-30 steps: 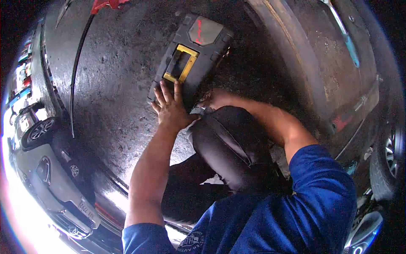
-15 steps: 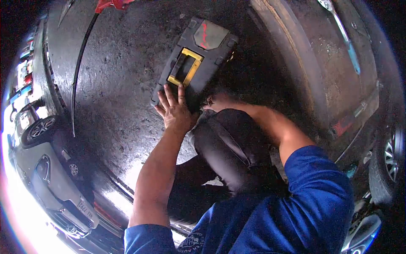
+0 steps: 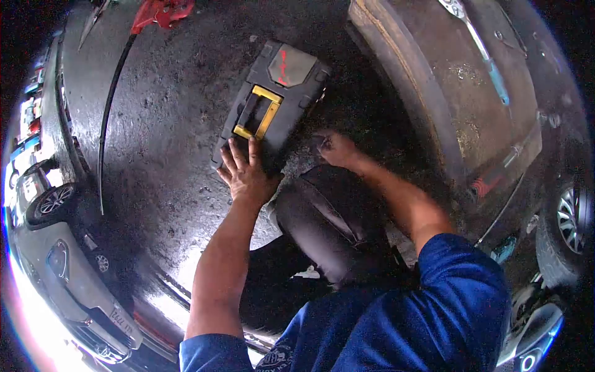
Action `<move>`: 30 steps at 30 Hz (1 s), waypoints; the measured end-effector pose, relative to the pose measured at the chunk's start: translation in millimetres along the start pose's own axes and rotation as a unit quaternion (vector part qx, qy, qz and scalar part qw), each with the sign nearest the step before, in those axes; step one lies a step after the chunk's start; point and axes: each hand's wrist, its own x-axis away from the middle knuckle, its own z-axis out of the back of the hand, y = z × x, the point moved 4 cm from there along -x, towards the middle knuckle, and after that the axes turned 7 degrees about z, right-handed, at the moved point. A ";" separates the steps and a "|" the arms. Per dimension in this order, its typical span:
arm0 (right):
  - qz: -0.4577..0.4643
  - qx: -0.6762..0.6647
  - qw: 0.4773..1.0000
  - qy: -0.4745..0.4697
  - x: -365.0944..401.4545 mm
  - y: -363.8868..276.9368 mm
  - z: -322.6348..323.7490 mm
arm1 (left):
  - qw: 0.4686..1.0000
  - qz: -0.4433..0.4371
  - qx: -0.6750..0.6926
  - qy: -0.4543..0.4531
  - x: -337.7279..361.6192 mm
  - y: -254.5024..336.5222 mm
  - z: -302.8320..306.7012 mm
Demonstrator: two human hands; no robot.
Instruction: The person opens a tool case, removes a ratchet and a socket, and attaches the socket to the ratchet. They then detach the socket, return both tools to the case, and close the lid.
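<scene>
A dark grey toolbox (image 3: 296,99) with a yellow-trimmed carry handle (image 3: 268,119) and a red mark on its lid sits on the wet-looking floor in front of my knee. My left hand (image 3: 246,178) lies flat with spread fingers on the near end of the lid, just below the handle. Off the box's right side, above my bent knee, is my right hand (image 3: 338,150). Its fingers are curled in; whatever they may hold is dark and cannot be made out.
To the right, a ratchet with a blue handle (image 3: 495,79) and a red-handled tool (image 3: 485,186) lie on a brown panel (image 3: 443,68). A black hose-like strip (image 3: 110,115) runs toward a red object (image 3: 162,13) at left. Parked cars (image 3: 62,266) and a wheel (image 3: 567,223) flank the area.
My right hand has moved from beside my knee forward and right, away from the box. My left hand stays on the lid. The whole view has shifted slightly.
</scene>
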 end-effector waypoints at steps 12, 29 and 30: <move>0.184 0.121 0.972 0.076 -3.8 -45.0 20.7 | 0.999 -0.001 -0.033 -0.027 3.1 2.6 7.3; -0.129 -0.418 0.899 0.006 -10.9 18.1 -24.8 | 0.999 -0.003 -0.020 -0.047 -2.9 2.0 -1.8; -0.125 -0.468 0.875 -0.009 -11.1 18.7 -31.2 | 0.999 -0.004 -0.021 -0.042 -4.1 1.2 -3.4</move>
